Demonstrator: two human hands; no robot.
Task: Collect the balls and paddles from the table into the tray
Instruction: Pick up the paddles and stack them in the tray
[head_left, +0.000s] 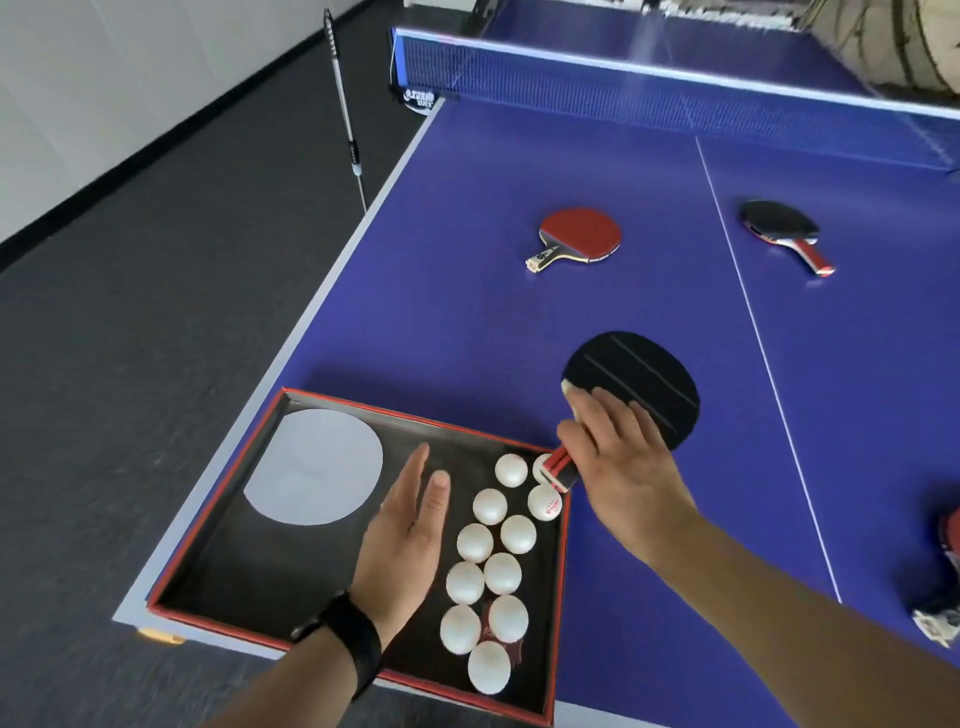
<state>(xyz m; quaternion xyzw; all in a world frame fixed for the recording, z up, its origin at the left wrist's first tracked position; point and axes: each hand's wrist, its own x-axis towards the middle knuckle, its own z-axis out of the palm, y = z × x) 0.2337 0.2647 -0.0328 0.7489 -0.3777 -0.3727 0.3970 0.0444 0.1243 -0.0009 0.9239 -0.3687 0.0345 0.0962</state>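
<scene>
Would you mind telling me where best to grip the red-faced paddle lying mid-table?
Probably by the handle of the red-faced paddle, coming from the near left: the handle points that way, toward the table edge, and the blade lies flat, giving fingers little to pinch.

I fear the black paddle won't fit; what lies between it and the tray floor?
The right hand holds the paddle at the tray edge. Balls fill the near column; the left hand hovers beside them.
</scene>
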